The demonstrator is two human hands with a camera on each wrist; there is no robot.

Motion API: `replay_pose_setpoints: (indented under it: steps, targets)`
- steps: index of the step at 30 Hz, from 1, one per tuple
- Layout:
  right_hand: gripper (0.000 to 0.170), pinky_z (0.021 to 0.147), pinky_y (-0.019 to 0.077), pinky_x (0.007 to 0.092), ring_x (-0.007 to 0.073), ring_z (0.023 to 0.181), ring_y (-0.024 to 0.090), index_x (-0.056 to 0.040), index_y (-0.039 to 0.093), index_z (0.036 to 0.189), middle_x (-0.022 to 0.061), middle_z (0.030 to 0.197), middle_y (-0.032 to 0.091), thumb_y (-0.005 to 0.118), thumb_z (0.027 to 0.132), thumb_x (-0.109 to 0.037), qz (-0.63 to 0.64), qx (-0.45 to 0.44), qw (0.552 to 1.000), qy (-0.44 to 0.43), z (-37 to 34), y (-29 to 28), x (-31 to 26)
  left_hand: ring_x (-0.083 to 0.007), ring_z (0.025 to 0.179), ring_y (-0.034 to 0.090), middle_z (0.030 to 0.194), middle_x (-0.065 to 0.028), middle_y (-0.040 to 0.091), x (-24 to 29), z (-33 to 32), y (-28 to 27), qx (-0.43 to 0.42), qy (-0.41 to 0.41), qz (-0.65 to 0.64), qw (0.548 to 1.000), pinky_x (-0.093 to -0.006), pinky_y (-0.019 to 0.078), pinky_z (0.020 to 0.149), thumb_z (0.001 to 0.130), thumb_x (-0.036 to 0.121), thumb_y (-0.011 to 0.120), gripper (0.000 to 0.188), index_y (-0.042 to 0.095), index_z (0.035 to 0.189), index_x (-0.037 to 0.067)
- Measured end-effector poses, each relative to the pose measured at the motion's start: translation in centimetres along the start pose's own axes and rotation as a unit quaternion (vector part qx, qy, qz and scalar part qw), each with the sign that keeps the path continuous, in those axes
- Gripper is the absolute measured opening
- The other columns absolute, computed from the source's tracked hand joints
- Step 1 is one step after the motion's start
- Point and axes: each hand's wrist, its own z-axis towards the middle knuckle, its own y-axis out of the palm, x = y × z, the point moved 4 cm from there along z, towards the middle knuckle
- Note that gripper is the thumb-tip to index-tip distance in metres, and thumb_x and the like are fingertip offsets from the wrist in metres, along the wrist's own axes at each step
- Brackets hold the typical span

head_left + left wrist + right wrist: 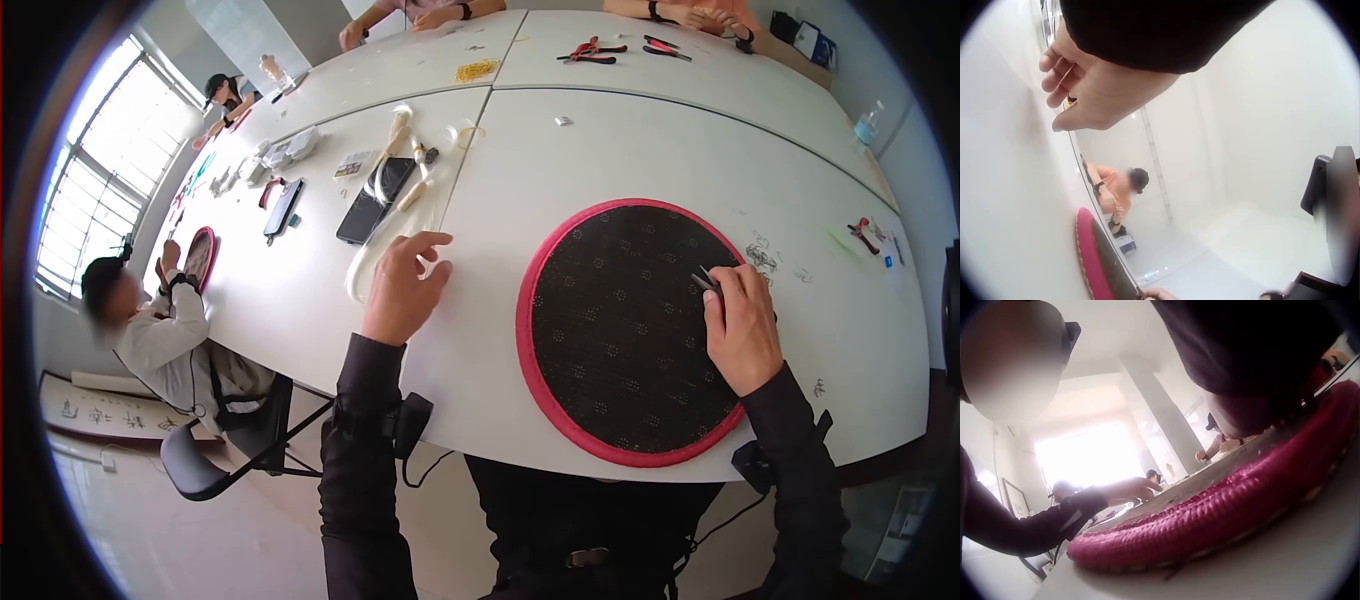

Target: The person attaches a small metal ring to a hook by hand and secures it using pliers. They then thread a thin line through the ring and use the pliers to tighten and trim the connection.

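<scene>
Round pad [630,330]: dark-faced, pink-rimmed, lying on the worktop [620,150].
Right hand [745,330]: over the pad's right side, pinching a small pointed tool [706,281], seemingly tweezers.
Left hand [405,290]: left of the pad, fingers loosely bent and parted, nothing held.
Dark scraps [762,256]: loose, just beside the pad's upper right edge.
Progress: pad's rim complete where visible, pale dotted motifs across its face; tool work judged under way, remainder unclear.
Obscured: part of the pad's right edge, behind the right hand; tool tip contact uncertain; pad cropped in left wrist view.
</scene>
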Motion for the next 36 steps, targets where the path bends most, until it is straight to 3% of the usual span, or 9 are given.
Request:
replay_pose_setpoints:
  steps: [8,14,19,25,28,34,36]
  targets:
    - [0.024,0.090,0.0438,0.0447,0.0340,0.100,0.054,-0.0022,0.055,0.112,0.0148,0.105,0.053,0.064,0.089,-0.008,0.009,0.006,1.000,0.007,0.2,-0.6,-0.5,-0.0269,0.089,0.059,0.087,-0.0094,0.059,0.4,3.3,0.2,0.001,0.013,0.035,0.999,-0.0376,0.0479,0.082,0.081,0.010,0.070,0.027,0.070,0.108,0.006]
    - [0.023,0.091,0.0437,0.0435,0.0335,0.100,0.054,-0.0015,0.057,0.110,0.0144,0.104,0.053,0.064,0.089,-0.008,0.076,-0.012,0.997,0.018,1.2,-2.2,-2.2,-0.0327,0.083,0.067,0.079,-0.0169,0.067,3.8,9.4,4.8,-0.004,0.096,0.010,0.995,-0.0420,0.0524,0.077,0.079,0.021,0.072,0.024,0.072,0.090,0.000]
    - [0.018,0.090,0.0438,0.0421,0.0309,0.099,0.054,-0.0040,0.060,0.107,0.0119,0.102,0.055,0.063,0.091,-0.011,0.110,-0.022,0.993,0.023,1.2,-2.8,-3.4,-0.0402,0.084,0.066,0.083,-0.0232,0.068,7.3,12.4,10.5,-0.020,0.132,0.041,0.990,-0.0468,0.0532,0.079,0.075,0.013,0.070,0.019,0.069,0.083,-0.004]
    - [0.015,0.090,0.0442,0.0419,0.0310,0.097,0.055,-0.0047,0.061,0.105,0.0111,0.101,0.056,0.063,0.091,-0.011,0.137,-0.024,0.990,0.026,1.0,-3.2,-3.2,-0.0429,0.077,0.066,0.078,-0.0275,0.065,8.3,13.8,13.2,0.031,0.108,0.127,0.985,-0.0464,0.0539,0.074,0.077,0.010,0.061,0.017,0.066,0.075,-0.006]
    - [0.013,0.090,0.0444,0.0419,0.0309,0.096,0.056,-0.0047,0.062,0.103,0.0105,0.100,0.057,0.063,0.091,-0.011,0.145,-0.019,0.989,0.022,1.0,-3.5,-3.2,-0.0415,0.076,0.067,0.074,-0.0270,0.065,6.8,14.4,14.1,0.012,0.105,0.124,0.987,-0.0448,0.0538,0.073,0.079,0.012,0.062,0.019,0.065,0.075,-0.007]
    - [0.011,0.088,0.0450,0.0414,0.0300,0.094,0.057,-0.0048,0.062,0.101,0.0100,0.099,0.057,0.063,0.091,-0.011,0.156,-0.016,0.987,0.021,0.8,-3.7,-2.6,-0.0316,0.069,0.068,0.069,-0.0228,0.064,7.4,13.5,10.2,-0.108,-0.003,-0.006,0.994,-0.0405,0.0529,0.070,0.080,0.020,0.066,0.027,0.063,0.074,-0.006]
    - [0.011,0.088,0.0453,0.0413,0.0297,0.093,0.057,-0.0050,0.062,0.101,0.0100,0.098,0.057,0.063,0.091,-0.011,0.156,-0.017,0.987,0.021,0.9,-3.9,-2.5,-0.0303,0.069,0.067,0.069,-0.0212,0.064,7.2,14.3,10.9,-0.077,0.031,-0.008,0.997,-0.0400,0.0529,0.069,0.080,0.020,0.066,0.026,0.063,0.073,-0.006]
